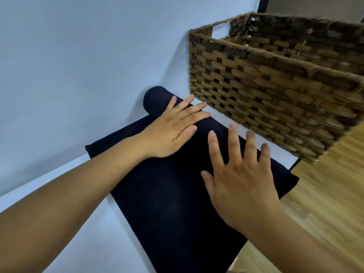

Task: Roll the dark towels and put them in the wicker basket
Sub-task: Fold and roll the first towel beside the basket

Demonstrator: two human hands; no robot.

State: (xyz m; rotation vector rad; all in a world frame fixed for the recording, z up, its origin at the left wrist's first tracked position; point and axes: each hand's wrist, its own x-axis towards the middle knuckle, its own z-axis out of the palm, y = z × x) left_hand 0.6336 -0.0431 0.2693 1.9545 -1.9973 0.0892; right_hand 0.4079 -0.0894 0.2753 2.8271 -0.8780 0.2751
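Your left hand [173, 131] and right hand [242, 180] lie flat, fingers straight, gripping nothing, on the roll of the dark towel [167, 203] mid-frame, likely keeping it even below the wicker basket [266, 79].

Bare forearms [69, 194], left grip [173, 133] and right grip [244, 186] with long fingers [234, 142] and short trimmed nails

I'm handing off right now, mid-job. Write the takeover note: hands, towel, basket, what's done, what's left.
Left hand: open, flat on the rolled end of the dark towel.
Right hand: open, fingers spread, over the towel beside the rolled end; contact unclear.
Towel: on the white table, rolled end next to the wicker basket, the rest flat.
Done: partly rolled.
Left: finish rolling, put it in the basket; no towel shows inside.
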